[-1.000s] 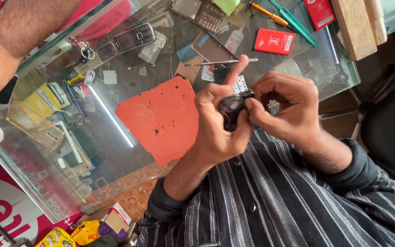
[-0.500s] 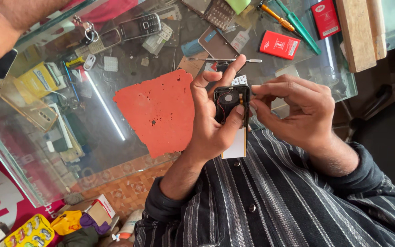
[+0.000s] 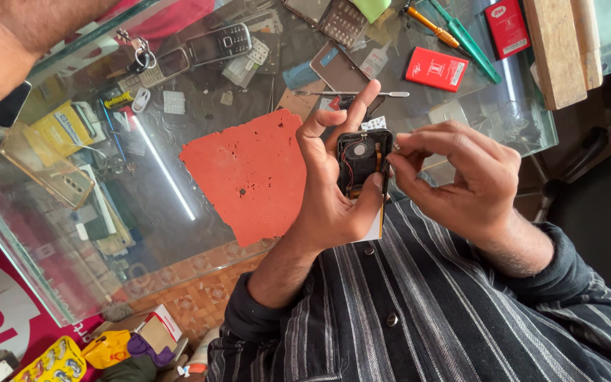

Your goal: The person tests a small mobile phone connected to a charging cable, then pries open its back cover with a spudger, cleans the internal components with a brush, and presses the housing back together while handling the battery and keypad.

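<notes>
While it sits at the centre of the frame, above the striped shirt (image 3: 419,311), the opened black phone (image 3: 362,161) is gripped upright in the left hand (image 3: 334,191): thumb along its lower right edge, fingers (image 3: 351,106) wrapped behind it, index finger raised past its top. Its back is off, showing a round grey part and red wiring.

Right hand (image 3: 461,177): just right of the phone, fingers pinched together at the phone's upper right edge; whether they hold a small part cannot be told.

Table (image 3: 178,233): glass-topped, filling the upper and left of the frame.
- Red mat (image 3: 249,177), rough-edged and speckled, just left of the left hand.
- Metal tweezers (image 3: 351,93), above the phone.
- Red card box (image 3: 436,69), upper right of centre; a second red box (image 3: 507,27) at the top right.
- Green-handled screwdriver (image 3: 464,39) and orange-handled screwdriver (image 3: 429,22), top right of centre.
- Keypad phone (image 3: 217,44) and key ring (image 3: 139,56), upper left.
- Wooden block (image 3: 556,49), far upper right.

Another person's forearm (image 3: 8,49) occupies the upper left corner, well apart from the phone.
</notes>
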`<move>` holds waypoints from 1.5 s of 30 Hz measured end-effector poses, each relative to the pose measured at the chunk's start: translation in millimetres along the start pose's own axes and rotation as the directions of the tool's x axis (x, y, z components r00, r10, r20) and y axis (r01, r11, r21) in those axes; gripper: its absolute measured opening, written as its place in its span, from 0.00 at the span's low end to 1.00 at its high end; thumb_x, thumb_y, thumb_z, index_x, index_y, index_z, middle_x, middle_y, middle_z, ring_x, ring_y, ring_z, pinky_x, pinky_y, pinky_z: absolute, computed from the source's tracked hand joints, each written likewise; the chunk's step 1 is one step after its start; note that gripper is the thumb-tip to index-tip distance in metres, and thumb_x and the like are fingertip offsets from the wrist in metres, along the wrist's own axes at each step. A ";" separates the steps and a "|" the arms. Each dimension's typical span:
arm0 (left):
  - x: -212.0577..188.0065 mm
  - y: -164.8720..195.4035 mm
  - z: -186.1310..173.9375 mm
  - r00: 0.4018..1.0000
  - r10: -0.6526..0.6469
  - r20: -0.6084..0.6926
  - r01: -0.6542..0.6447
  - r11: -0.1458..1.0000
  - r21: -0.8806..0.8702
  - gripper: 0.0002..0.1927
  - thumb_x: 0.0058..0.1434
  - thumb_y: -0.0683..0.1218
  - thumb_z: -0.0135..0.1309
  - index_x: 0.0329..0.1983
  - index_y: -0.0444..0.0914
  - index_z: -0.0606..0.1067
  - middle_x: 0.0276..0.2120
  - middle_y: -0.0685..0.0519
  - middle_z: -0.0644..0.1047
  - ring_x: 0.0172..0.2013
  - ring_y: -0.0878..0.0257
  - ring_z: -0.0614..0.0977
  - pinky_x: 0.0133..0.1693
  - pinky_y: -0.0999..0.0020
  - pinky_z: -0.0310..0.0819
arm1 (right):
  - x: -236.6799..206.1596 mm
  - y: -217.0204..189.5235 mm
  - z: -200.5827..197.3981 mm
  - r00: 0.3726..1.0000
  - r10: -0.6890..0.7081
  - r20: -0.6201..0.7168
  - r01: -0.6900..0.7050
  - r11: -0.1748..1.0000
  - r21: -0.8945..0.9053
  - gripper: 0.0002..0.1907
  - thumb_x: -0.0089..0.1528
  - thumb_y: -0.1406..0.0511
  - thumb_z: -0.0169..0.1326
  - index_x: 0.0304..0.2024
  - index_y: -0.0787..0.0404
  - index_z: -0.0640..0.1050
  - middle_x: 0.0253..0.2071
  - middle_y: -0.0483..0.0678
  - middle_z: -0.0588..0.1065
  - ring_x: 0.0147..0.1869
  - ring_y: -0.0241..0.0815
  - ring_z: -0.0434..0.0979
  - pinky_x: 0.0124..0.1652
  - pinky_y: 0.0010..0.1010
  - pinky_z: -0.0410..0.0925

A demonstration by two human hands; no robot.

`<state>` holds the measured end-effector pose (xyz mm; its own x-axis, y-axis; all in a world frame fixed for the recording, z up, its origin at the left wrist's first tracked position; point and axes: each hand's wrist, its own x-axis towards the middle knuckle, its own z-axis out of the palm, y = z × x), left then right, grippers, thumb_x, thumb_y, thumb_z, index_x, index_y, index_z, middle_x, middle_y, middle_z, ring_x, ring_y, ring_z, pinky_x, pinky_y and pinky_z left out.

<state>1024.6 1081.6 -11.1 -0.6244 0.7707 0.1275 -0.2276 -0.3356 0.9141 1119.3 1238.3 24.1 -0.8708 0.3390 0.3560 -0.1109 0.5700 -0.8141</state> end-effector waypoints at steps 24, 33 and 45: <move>0.8 -20.0 3.8 0.997 0.070 0.036 -0.074 0.987 0.140 0.33 0.67 0.27 0.47 0.65 0.44 0.49 0.75 0.32 0.53 0.39 0.75 0.74 0.38 0.79 0.71 | -3.6 15.6 -1.2 0.977 0.211 0.038 -0.214 0.963 0.162 0.09 0.60 0.79 0.64 0.42 0.71 0.80 0.44 0.51 0.77 0.38 0.32 0.77 0.34 0.20 0.69; -7.3 -25.2 19.4 0.994 0.111 -0.016 -0.109 0.987 0.115 0.31 0.68 0.28 0.47 0.65 0.43 0.50 0.77 0.32 0.52 0.45 0.76 0.74 0.41 0.80 0.69 | -9.1 18.6 -8.3 0.995 -0.071 0.065 0.080 0.985 -0.150 0.09 0.62 0.77 0.65 0.43 0.68 0.78 0.45 0.53 0.76 0.43 0.42 0.82 0.41 0.28 0.74; -14.8 -30.0 44.8 0.991 0.109 -0.083 -0.107 0.994 0.036 0.33 0.67 0.27 0.47 0.67 0.44 0.52 0.77 0.33 0.51 0.52 0.74 0.76 0.44 0.80 0.73 | -10.2 22.5 -22.4 0.972 0.177 0.153 -0.227 0.874 0.429 0.09 0.66 0.79 0.58 0.46 0.72 0.72 0.48 0.54 0.73 0.51 0.35 0.78 0.50 0.25 0.76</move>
<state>1074.2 1104.6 -23.2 -0.7053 0.6818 0.1943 -0.1329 -0.3964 0.9084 1136.5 1264.4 12.4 -0.9394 0.3163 0.1320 -0.1053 0.1001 -0.9894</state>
